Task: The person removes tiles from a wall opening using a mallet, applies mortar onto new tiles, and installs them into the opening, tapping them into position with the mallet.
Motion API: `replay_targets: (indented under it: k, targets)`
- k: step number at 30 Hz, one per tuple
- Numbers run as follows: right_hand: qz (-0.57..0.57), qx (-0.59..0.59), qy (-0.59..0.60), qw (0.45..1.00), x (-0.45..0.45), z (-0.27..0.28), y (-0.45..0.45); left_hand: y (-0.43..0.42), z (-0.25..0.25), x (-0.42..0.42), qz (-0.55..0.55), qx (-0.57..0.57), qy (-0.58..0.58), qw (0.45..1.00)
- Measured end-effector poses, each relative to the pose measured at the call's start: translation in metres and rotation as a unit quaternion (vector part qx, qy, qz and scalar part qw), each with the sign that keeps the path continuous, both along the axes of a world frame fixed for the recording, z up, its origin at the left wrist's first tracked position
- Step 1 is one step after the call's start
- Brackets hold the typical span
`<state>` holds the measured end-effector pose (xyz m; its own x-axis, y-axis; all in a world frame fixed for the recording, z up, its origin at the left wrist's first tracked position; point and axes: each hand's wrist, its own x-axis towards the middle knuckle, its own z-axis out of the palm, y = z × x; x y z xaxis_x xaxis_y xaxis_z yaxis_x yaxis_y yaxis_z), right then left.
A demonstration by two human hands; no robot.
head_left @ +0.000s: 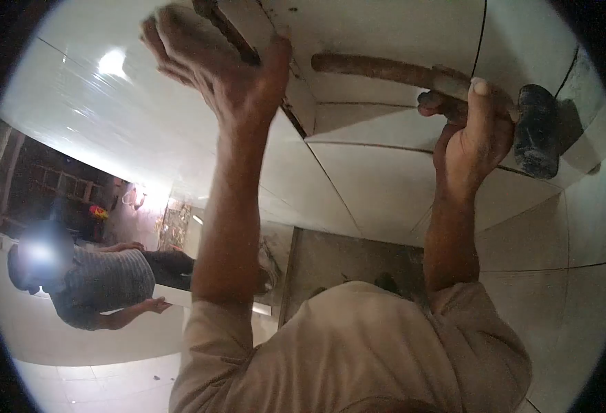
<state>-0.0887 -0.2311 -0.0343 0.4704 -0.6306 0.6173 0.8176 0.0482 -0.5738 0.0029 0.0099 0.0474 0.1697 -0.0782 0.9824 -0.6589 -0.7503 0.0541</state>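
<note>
My right hand [478,141] is closed around the handle of a rubber mallet, close to its head. The mallet has a black cylindrical head [537,131] and a brown wooden handle [372,67] pointing left, over pale tiles. My left hand [220,69] is slightly blurred, with its fingers stretched and the thumb apart, over a glossy white tile [103,96]. Between thumb and fingers shows a dark, rough strip [227,31]; whether it is a gap at the tile's edge or a separate piece, I cannot tell.
Another person [103,282] in a striped shirt is at the left, with a bright light at the head. Dark joints [334,193] run between the tiles. A grey-brown floor patch [358,261] lies below my arms. A lit wall [138,206] shows behind the other person.
</note>
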Motion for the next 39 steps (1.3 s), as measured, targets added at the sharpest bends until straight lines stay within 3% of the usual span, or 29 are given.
replay_targets:
  k: [2, 5, 9, 14, 16, 18, 20, 22, 23, 28, 32, 34, 35, 37, 38, 39]
  targets:
    - [0.012, 0.031, 0.012, 0.999, -0.006, -0.008, 0.006, 0.003, 0.008, 0.004, 0.039, 0.008, 0.024, 0.999]
    - [0.014, 0.035, -0.006, 0.999, -0.003, -0.019, 0.006, 0.002, 0.014, 0.003, 0.049, 0.032, -0.03, 0.998]
    - [-0.112, -0.053, 0.107, 0.986, 0.005, -0.032, 0.011, -0.003, 0.017, 0.006, 0.062, 0.018, -0.09, 0.994]
    - [-0.019, 0.033, 0.175, 0.984, -0.004, -0.015, 0.022, -0.006, 0.021, 0.013, 0.105, -0.015, -0.129, 0.986]
    - [-0.008, 0.03, 0.017, 0.999, -0.008, -0.015, 0.033, -0.009, 0.018, 0.01, 0.096, -0.025, -0.127, 0.987]
    - [0.015, -0.012, 0.062, 0.998, -0.016, -0.006, 0.02, -0.009, 0.019, 0.008, 0.096, -0.025, -0.127, 0.987]
    - [0.007, 0.001, 0.025, 1.0, -0.009, -0.008, 0.016, -0.01, 0.021, 0.01, 0.098, -0.03, -0.132, 0.986]
    - [-0.07, -0.046, 0.065, 0.994, 0.0, -0.017, 0.029, -0.008, 0.019, 0.008, 0.102, -0.007, -0.139, 0.985]
    - [0.026, -0.038, 0.1, 0.994, -0.01, -0.015, 0.023, -0.008, 0.018, 0.007, 0.098, -0.007, -0.139, 0.985]
    - [0.031, 0.039, 0.046, 0.998, -0.009, -0.016, 0.013, -0.005, 0.017, 0.008, 0.093, -0.016, -0.116, 0.989]
    - [0.016, -0.067, 0.097, 0.993, -0.004, -0.009, 0.014, 0.009, 0.015, 0.025, 0.065, 0.024, -0.166, 0.984]
    - [0.047, 0.089, 0.011, 0.995, 0.004, 0.002, 0.015, 0.021, 0.006, 0.02, 0.004, 0.05, -0.085, 0.995]
    - [-0.034, 0.014, 0.131, 0.991, 0.009, 0.0, 0.019, 0.028, -0.004, 0.015, -0.024, 0.062, -0.037, 0.997]
    - [-0.08, -0.033, 0.028, 0.996, 0.022, 0.015, 0.026, 0.036, -0.017, 0.012, -0.037, 0.072, -0.025, 0.996]
    - [0.027, 0.017, 0.051, 0.998, 0.007, 0.03, 0.03, 0.041, -0.02, 0.013, -0.052, 0.081, -0.005, 0.995]
    - [0.026, 0.019, 0.042, 0.999, 0.012, 0.033, 0.026, 0.032, -0.025, 0.004, -0.029, 0.072, 0.001, 0.997]
